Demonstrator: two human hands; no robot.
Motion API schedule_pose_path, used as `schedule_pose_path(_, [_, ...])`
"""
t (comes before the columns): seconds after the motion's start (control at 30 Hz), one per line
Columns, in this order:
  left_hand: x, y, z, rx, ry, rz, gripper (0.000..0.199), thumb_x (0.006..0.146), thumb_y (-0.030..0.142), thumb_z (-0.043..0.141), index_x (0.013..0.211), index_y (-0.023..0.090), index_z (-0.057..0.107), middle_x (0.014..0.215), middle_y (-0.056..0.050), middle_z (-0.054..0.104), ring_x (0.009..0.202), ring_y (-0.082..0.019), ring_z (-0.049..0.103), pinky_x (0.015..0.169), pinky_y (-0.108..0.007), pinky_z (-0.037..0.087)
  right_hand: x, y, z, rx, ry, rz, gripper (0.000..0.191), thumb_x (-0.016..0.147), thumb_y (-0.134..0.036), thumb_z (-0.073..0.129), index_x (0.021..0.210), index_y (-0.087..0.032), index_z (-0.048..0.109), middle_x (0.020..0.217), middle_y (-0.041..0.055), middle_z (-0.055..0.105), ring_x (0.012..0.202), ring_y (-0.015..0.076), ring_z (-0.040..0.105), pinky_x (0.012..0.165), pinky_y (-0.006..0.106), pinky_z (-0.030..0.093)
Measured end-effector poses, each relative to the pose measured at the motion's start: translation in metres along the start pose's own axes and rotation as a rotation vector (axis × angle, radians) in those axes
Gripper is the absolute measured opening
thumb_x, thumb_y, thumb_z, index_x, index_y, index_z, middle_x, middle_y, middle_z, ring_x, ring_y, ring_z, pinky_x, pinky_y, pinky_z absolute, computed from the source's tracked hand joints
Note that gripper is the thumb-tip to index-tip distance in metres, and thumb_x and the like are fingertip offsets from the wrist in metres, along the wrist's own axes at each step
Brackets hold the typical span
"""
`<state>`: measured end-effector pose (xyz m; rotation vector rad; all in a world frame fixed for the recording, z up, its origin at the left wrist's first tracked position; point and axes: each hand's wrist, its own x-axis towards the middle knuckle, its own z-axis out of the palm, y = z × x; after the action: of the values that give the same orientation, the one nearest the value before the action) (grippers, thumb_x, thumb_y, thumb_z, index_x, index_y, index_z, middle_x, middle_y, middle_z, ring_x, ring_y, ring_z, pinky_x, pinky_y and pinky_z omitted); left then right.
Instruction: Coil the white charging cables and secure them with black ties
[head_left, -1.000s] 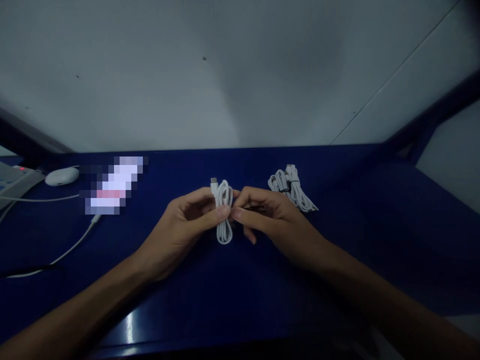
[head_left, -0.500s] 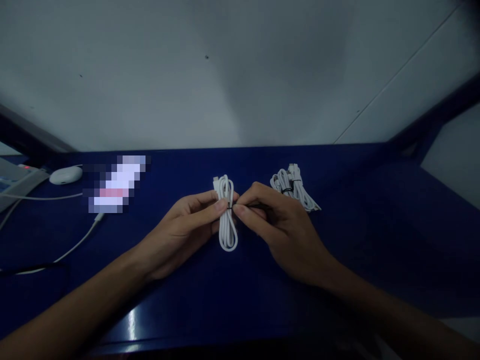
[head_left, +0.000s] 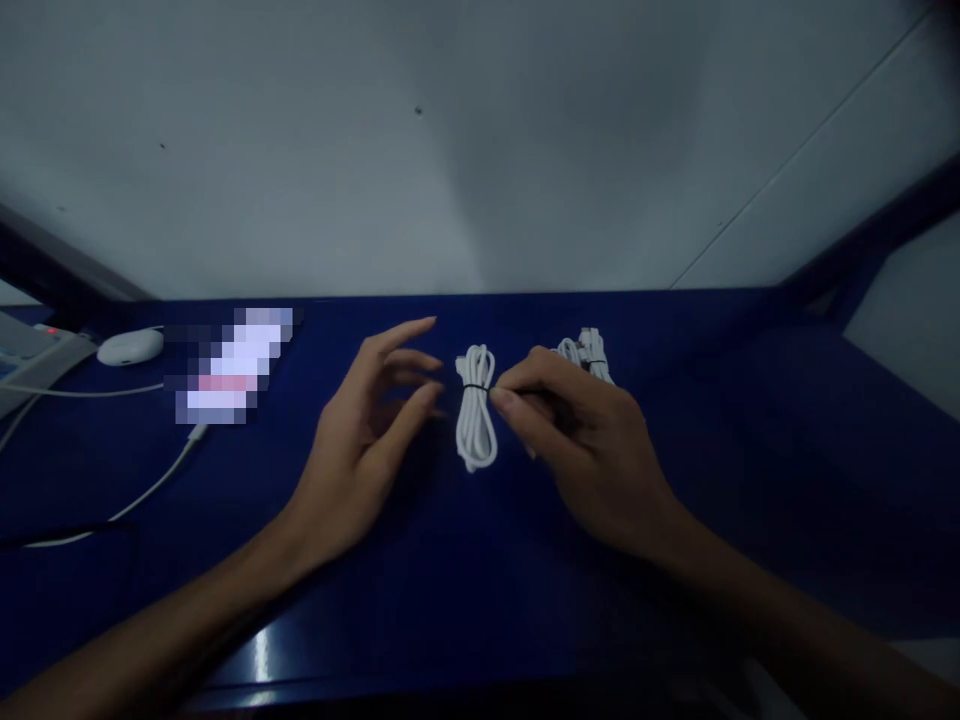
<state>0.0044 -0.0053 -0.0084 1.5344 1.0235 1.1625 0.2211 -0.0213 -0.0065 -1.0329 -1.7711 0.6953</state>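
Observation:
A coiled white cable (head_left: pixel 475 435) is bound round its middle by a thin black tie (head_left: pixel 475 387). My right hand (head_left: pixel 581 435) pinches the tie between thumb and forefinger, and the cable hangs upright from it. Just left of the cable, my left hand (head_left: pixel 360 425) is apart from it, fingers spread and holding nothing. Behind my right hand lie more bundled white cables (head_left: pixel 594 352), partly hidden by it.
The blue table (head_left: pixel 420 600) meets a grey wall (head_left: pixel 315 180) at the back. On the left are a phone (head_left: pixel 238 365) with a cable plugged in, a white earbud case (head_left: pixel 130 347) and a power strip (head_left: pixel 56 350) with a red light.
My left hand has let go of the coiled cable and drawn back left, fingers opening. My right hand has moved the cable slightly right and away from me by its tie.

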Motion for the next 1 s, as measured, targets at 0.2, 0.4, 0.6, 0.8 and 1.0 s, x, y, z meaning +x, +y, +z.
schedule_pose_path(0.2, [-0.001, 0.003, -0.006, 0.448, -0.093, 0.357, 0.029, 0.098, 0.026, 0.085, 0.126, 0.031, 0.083, 0.147, -0.006, 0.071, 0.139, -0.026, 0.064, 0.121, -0.043, 0.047, 0.003, 0.005, -0.007, 0.193, -0.126, 0.156, 0.019, 0.110, -0.022, 0.063, 0.092, -0.023, 0.071, 0.068, -0.0049, 0.057, 0.059, 0.0130, 0.052, 0.058, 0.030, 0.042])
schedule_pose_path(0.4, [-0.004, -0.002, -0.004, 0.265, -0.055, 0.170, 0.014, 0.099, 0.025, 0.084, 0.112, 0.030, 0.086, 0.113, -0.001, 0.084, 0.104, -0.021, 0.077, 0.099, -0.034, 0.057, 0.002, 0.002, -0.004, 0.121, -0.147, 0.099, 0.021, 0.108, -0.017, 0.066, 0.088, -0.022, 0.070, 0.077, -0.0036, 0.053, 0.067, 0.0129, 0.051, 0.062, 0.029, 0.043])
schedule_pose_path(0.6, [-0.001, 0.004, 0.000, -0.046, -0.063, -0.153, 0.004, 0.094, 0.023, 0.087, 0.091, 0.023, 0.085, 0.081, 0.001, 0.078, 0.074, -0.012, 0.068, 0.068, -0.021, 0.051, 0.002, 0.004, -0.003, -0.032, -0.150, -0.069, 0.021, 0.110, -0.014, 0.064, 0.093, -0.023, 0.071, 0.081, -0.0033, 0.055, 0.072, 0.0135, 0.052, 0.066, 0.030, 0.044])
schedule_pose_path(0.8, [0.007, 0.001, -0.005, -0.442, -0.262, -0.540, 0.018, 0.101, 0.028, 0.078, 0.088, 0.017, 0.083, 0.074, -0.002, 0.074, 0.063, -0.012, 0.067, 0.062, -0.022, 0.057, 0.001, 0.015, 0.001, -0.106, -0.144, -0.286, 0.022, 0.111, -0.009, 0.057, 0.099, -0.022, 0.069, 0.087, -0.0011, 0.053, 0.071, 0.0137, 0.051, 0.062, 0.030, 0.044])
schedule_pose_path(1.0, [0.009, 0.002, -0.007, -0.508, -0.296, -0.571, 0.011, 0.100, 0.027, 0.080, 0.099, 0.017, 0.083, 0.077, -0.004, 0.076, 0.063, -0.014, 0.071, 0.063, -0.026, 0.063, -0.001, 0.018, 0.003, -0.239, -0.088, -0.404, 0.018, 0.111, -0.010, 0.058, 0.107, -0.023, 0.069, 0.087, -0.0004, 0.054, 0.071, 0.0143, 0.052, 0.061, 0.030, 0.046])
